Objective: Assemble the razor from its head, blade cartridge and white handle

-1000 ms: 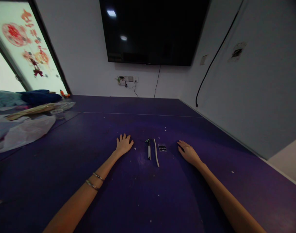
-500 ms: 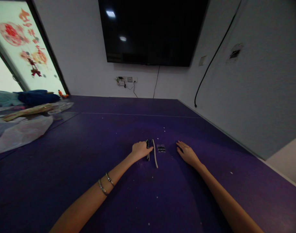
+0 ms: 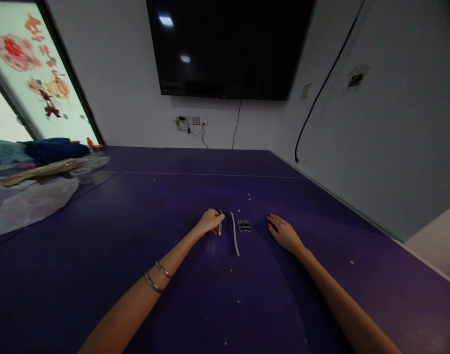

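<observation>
My left hand [image 3: 210, 219], with bracelets on its wrist, is closed around a small tool [image 3: 219, 228] with dark, pale and red parts. The fingers cover much of it, and its exact kind is not clear. Just right of this hand, a short piece of white cable [image 3: 234, 235] lies lengthwise on the purple surface [image 3: 181, 305]. A small dark rectangular piece with pale markings [image 3: 244, 225] rests beside the cable. Farther right, my right hand [image 3: 284, 233] lies palm down on the surface, fingers stretched out, holding nothing.
Plastic bags [image 3: 37, 204] and folded blue cloth [image 3: 50, 150] lie at the left, near a small orange object [image 3: 94, 145]. A television [image 3: 228, 49] hangs on the far wall above sockets [image 3: 195, 121]. One black cable [image 3: 321, 93] hangs down the right wall. Tiny pale bits dot the surface.
My left hand has moved slightly left with the tool, away from the white cable, and the tool's red part now shows. My right hand stays in place.
</observation>
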The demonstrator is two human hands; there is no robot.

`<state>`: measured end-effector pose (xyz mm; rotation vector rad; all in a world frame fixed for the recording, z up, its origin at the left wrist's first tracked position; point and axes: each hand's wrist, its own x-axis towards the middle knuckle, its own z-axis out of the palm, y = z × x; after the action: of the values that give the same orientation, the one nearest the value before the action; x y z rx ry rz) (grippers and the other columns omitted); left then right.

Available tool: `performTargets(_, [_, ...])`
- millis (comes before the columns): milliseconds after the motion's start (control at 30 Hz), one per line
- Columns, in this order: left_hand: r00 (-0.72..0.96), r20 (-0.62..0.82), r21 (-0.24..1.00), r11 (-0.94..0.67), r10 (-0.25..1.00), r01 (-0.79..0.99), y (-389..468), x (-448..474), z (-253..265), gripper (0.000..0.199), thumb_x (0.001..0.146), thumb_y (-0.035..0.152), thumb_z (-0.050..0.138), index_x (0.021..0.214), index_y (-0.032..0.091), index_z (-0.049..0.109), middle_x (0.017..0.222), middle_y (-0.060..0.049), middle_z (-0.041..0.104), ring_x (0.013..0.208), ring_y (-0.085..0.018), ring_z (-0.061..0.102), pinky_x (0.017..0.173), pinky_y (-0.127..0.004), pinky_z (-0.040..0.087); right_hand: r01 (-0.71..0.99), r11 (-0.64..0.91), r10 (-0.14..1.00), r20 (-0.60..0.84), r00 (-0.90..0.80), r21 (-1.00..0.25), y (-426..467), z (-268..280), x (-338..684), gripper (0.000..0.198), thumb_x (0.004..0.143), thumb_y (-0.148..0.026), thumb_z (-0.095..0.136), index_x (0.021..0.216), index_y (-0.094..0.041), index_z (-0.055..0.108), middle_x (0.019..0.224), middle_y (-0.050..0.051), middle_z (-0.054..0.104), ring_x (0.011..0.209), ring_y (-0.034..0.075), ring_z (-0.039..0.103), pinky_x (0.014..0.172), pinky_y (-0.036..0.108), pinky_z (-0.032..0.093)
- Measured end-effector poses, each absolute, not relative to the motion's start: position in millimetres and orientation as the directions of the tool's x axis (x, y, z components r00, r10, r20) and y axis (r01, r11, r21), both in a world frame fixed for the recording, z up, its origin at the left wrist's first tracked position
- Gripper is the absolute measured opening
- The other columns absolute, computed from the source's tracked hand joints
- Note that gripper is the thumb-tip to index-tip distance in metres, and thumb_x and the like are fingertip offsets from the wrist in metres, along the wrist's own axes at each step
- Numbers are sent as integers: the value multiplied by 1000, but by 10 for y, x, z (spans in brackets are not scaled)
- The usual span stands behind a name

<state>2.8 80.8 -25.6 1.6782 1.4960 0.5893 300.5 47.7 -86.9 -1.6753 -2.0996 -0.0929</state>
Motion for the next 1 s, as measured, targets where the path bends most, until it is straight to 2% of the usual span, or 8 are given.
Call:
performTargets(100, [215,-256,892,146,942,427,877,-72,-229,29,84,31,40,65,13,53,55,-5,59,49,-14,59,49,-25,47,938,258,908,389,-154,-231,499,-897,3018,42,86,-31,38,121,-14,57,130,13,51,123,26,44,102,43,36])
performTargets(200, [182,-303,930,248,936,270,960,-167,-251,23,83,26,42,69,11,55,53,-2,56,39,-8,50,42,-20,42,936,257,908,393,-149,-239,527,-930,3035,42,86,-31,39,120,-14,57,130,13,52,123,26,44,102,44,36])
performTargets(333, [129,-352,935,343,927,87,1074,-275,-303,17,80,23,44,73,12,54,55,1,54,33,-3,38,35,-16,34,938,264,905,394,-161,-222,545,-946,3051,42,86,-30,39,120,-14,57,130,13,52,122,26,45,102,43,37])
performTargets(467, [152,-419,902,430,895,-46,1179,-368,-313,19,82,23,37,68,15,46,49,5,42,33,-3,33,33,-14,29,945,257,905,393,-161,-204,542,-937,3050,43,86,-30,39,120,-12,57,129,14,52,122,26,45,101,42,37])
performTargets(600, [209,-488,855,512,847,-79,1265,-437,-295,28,86,25,27,67,15,45,46,6,34,31,-3,25,30,-13,18,938,267,902,399,-163,-220,542,-931,3047,43,86,-31,39,119,-12,58,129,14,52,121,26,46,101,43,37])
performTargets(800, [234,-553,814,579,799,-54,1330,-449,-303,40,92,41,27,74,13,50,44,8,28,30,-4,22,30,-13,14,949,248,914,373,-162,-195,528,-901,3036,44,87,-31,37,121,-11,57,130,14,51,121,25,46,101,42,37])
performTargets(1000, [180,-569,810,585,802,-46,1333,-450,-312,39,93,42,28,68,16,44,43,10,25,29,-2,20,31,-13,12,951,230,919,369,-142,-207,526,-900,3028,44,87,-31,37,121,-12,56,130,14,51,123,25,44,101,42,37])
